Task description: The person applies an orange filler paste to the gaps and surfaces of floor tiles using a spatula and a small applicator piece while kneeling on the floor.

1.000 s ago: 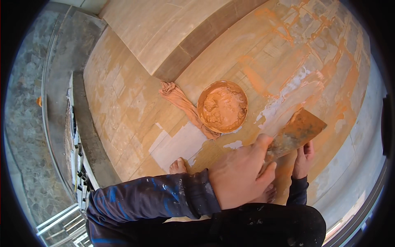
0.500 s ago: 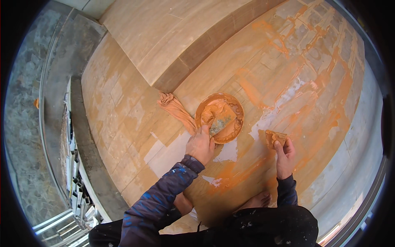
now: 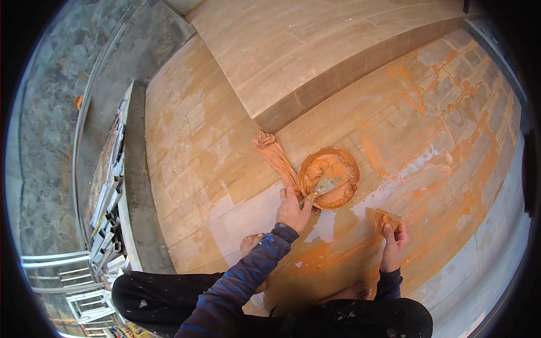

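Two hands are busy on the tiled floor (image 3: 214, 141). Her or his left hand (image 3: 293, 208) is closed around the handle of a scraper (image 3: 326, 185), whose flat blade lies in the bowl (image 3: 329, 177) of orange paste. Its long axis runs from the hand up and right, blade tip toward the bowl's middle. It looks light and stiff, likely slick with paste, so the handle is the place to grip. The right hand (image 3: 393, 245) pinches a paste-soaked sponge (image 3: 386, 218), soft and squashy, against the floor.
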Demonstrator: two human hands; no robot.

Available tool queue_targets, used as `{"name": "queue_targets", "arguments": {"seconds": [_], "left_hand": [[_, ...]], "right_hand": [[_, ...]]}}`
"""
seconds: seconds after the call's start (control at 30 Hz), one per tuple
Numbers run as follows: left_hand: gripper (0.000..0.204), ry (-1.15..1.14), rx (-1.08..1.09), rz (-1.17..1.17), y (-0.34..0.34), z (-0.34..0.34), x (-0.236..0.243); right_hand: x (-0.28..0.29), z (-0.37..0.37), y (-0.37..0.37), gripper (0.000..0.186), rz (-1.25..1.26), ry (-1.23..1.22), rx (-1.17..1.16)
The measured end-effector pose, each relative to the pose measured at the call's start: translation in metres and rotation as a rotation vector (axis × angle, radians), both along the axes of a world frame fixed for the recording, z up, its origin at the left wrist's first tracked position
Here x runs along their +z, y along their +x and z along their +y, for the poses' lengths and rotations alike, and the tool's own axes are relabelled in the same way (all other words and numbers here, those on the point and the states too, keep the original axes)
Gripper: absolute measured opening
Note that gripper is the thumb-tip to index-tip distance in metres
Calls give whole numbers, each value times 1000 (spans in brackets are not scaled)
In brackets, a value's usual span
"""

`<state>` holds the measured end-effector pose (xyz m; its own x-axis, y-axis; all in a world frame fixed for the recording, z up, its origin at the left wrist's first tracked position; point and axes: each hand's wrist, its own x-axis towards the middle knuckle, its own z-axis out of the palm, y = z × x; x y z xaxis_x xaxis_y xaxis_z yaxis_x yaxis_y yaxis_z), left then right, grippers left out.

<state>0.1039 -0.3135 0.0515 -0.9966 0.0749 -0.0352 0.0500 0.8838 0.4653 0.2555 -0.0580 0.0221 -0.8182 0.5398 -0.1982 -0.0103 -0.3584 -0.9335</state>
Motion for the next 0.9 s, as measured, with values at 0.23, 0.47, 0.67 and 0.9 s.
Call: {"name": "queue_targets", "arguments": {"seconds": [0.23,0.47,0.67,0.9], "left_hand": [[46,555,346,-521,-25,-5,-12],[47,234,169,-634,-61,-9,-19],[46,223,248,-650,-60,1,5],[44,91,195,-553,-64,3,-7]], "right_hand": [[3,0,-6,24,31,-44,4],[1,-3,-5,25,9,-75,9],[1,-7,-9,25,-2,-81,25],[6,-8,-12,24,-20,-49,46]]}}
